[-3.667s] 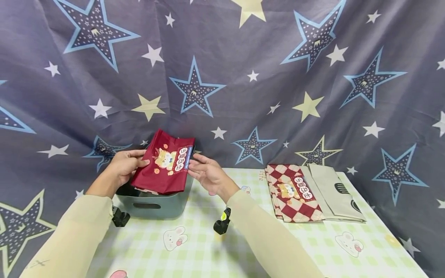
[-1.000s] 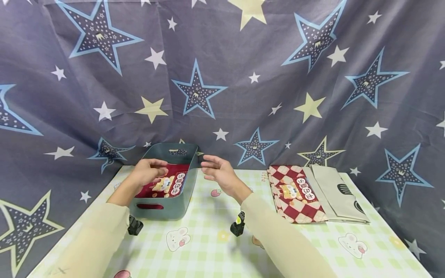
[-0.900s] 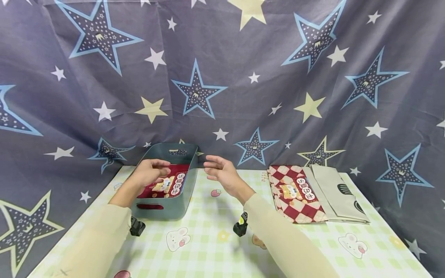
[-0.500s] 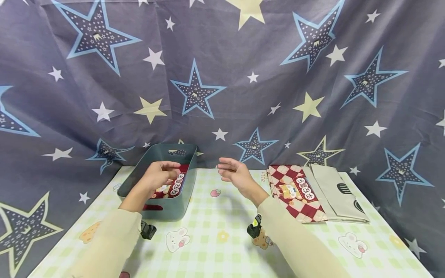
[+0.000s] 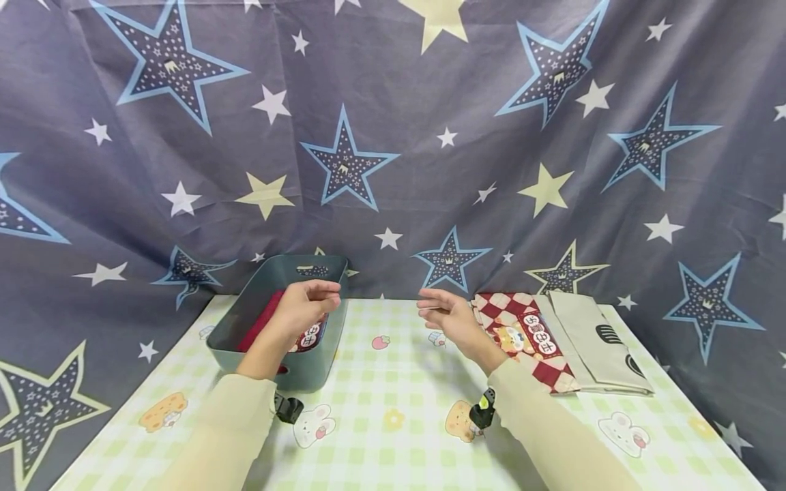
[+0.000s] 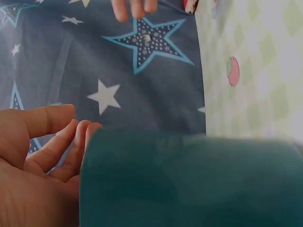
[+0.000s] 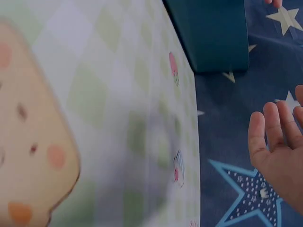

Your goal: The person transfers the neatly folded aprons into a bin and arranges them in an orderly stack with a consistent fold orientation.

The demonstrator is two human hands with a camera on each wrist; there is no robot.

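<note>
Going by how things lie, the work looks partly done: 1 folded maroon cloth (image 5: 264, 320) lies inside the blue-green plastic bin (image 5: 310, 372) at the far left of the table (image 5: 368, 402), its lettering showing past the person's wrist, while 2 pieces lie outside, on the far right. These are a red-and-cream checked cloth (image 5: 522, 341) with a cartoon print and, just to its right, a folded pale grey cloth (image 5: 595, 341) with dark markings; whether they also belong in the bin is not shown. The left hand (image 5: 297, 310) hangs over the bin, fingers loosely bent toward the right, thumb apart from them, with nothing in its grasp; whether it touches the rim is unclear. The right hand (image 5: 451, 317) hovers near the checked cloth's left edge, palm turned left, fingers relaxed and slightly bent, holding nothing. Both forearms reach in from the near side, well apart.
</note>
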